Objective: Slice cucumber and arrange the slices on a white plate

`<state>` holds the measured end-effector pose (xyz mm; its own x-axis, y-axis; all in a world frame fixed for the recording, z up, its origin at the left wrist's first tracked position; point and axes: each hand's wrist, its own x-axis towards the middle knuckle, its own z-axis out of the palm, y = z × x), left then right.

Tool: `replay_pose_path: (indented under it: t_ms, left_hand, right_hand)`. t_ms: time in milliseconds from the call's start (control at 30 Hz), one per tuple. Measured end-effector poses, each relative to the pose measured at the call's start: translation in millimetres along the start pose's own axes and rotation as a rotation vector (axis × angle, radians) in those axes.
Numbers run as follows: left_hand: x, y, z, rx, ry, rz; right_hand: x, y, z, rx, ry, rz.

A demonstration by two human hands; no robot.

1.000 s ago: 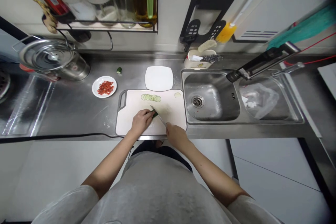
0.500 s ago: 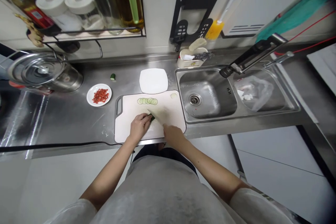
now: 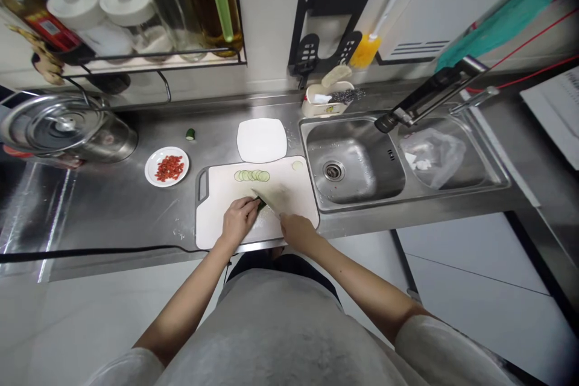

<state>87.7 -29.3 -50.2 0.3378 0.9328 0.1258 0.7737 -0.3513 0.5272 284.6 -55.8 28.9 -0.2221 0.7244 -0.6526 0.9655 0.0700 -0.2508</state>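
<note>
You are pinning a cucumber (image 3: pixel 261 204) to the board (image 3: pixel 217 217) with your left hand (image 3: pixel 238 219), fingers curled down over it so that only its dark green cut end is showing, just past your fingertips on the side toward your right hand (image 3: pixel 296 230). From what is peeking out, its long axis is running roughly along the board's length, the cut end pointing toward the knife; the rest is hidden under your palm. Your right hand is wrapped closed around the knife (image 3: pixel 266 201) handle, which is buried in your fist. The blade is slanting up and away from that fist toward the back of the board, its edge meeting the cucumber's exposed end, right against your left fingertips.

Beyond the blade tip, a row of slices (image 3: pixel 251 175) is lying overlapped along the board's far edge, and a single slice (image 3: pixel 297 165) is sitting apart by the far corner, on the knife hand's side. Past the board, a white plate (image 3: pixel 262 140) is resting on the counter. Outward from your holding hand, a dish (image 3: pixel 167 166) of red bits is sitting, with a cucumber stub (image 3: pixel 190 134) behind it. Outward from your knife hand, the sink (image 3: pixel 362 193) is lying just beside the board.
</note>
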Motion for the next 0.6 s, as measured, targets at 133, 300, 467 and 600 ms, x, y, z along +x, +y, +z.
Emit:
replay_pose_path:
  t_ms: [133, 300, 467, 600]
  left_hand:
    - [0.3, -0.3, 1.0, -0.010, -0.002, -0.002]
    - [0.9, -0.8, 0.7, -0.015, -0.009, -0.015]
    - [1.5, -1.3, -0.1, -0.027, -0.008, -0.009]
    - [2.0, -0.7, -0.9, -0.033, 0.001, 0.001]
  right_hand:
    - [3.1, -0.2, 1.3, -0.006, 0.003, 0.006]
    - [7.1, -1.5, 1.9, -0.012, -0.008, 0.005]
    - [8.9, 1.6, 0.6, -0.003, -0.036, 0.003]
    - [9.9, 5.3, 1.8, 0.005, -0.060, 0.016]
